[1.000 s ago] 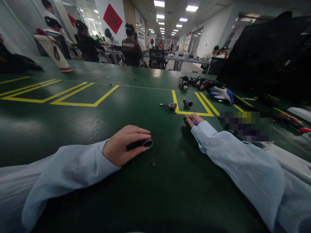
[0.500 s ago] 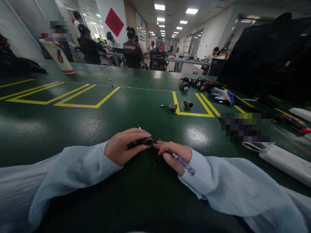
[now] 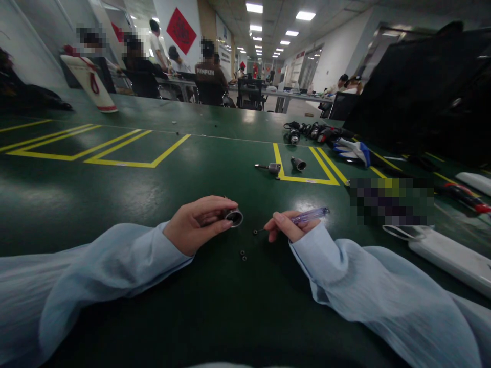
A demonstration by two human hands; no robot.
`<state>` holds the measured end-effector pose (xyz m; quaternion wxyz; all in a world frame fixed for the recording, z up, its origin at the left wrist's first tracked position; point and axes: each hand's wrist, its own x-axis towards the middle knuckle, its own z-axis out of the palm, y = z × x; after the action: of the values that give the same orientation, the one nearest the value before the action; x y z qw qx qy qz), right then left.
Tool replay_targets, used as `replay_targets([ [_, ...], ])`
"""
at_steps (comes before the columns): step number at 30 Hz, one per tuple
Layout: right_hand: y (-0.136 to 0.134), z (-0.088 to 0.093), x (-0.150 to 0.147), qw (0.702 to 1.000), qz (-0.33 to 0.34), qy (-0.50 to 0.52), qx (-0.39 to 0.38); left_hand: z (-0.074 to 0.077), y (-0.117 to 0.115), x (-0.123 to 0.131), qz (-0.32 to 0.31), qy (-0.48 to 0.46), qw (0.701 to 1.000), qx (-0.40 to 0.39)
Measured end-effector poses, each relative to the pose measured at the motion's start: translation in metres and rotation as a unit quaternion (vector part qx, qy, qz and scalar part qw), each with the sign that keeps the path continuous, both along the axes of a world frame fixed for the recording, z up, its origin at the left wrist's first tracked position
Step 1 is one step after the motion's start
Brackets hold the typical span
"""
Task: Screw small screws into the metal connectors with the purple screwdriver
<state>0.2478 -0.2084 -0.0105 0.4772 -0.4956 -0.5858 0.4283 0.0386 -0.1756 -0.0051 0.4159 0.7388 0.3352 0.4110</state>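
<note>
Green table [image 3: 115, 204]: left hand [image 3: 195, 225] grasps metal cylinder [image 3: 233, 216]; right hand [image 3: 287, 227] pinches purple-handled screwdriver [image 3: 307, 216]; washers [image 3: 242, 255] between; open surface leftward.

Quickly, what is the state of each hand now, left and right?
Left hand: closed on a metal cylinder.
Right hand: closed on a screwdriver, tip near a small ring.

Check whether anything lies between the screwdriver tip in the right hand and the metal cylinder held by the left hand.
Nothing visible does. The screwdriver in the right hand points toward the metal cylinder gripped by the left hand, with bare green table between them. Two small black rings lie nearer the camera, off that line.
</note>
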Motion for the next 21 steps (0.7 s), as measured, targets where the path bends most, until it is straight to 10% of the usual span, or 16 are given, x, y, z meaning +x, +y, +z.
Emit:
replay_targets([
  [10, -0.001, -0.001, -0.004, 0.991, -0.001, -0.128, 0.03, 0.003, -0.002, 0.002, 0.018, -0.029, 0.998, -0.049],
  [21, 0.003, 0.003, 0.004, 0.895, 0.141, -0.207, 0.369, 0.008, -0.003, 0.003, 0.014, -0.06, 0.988, -0.143],
])
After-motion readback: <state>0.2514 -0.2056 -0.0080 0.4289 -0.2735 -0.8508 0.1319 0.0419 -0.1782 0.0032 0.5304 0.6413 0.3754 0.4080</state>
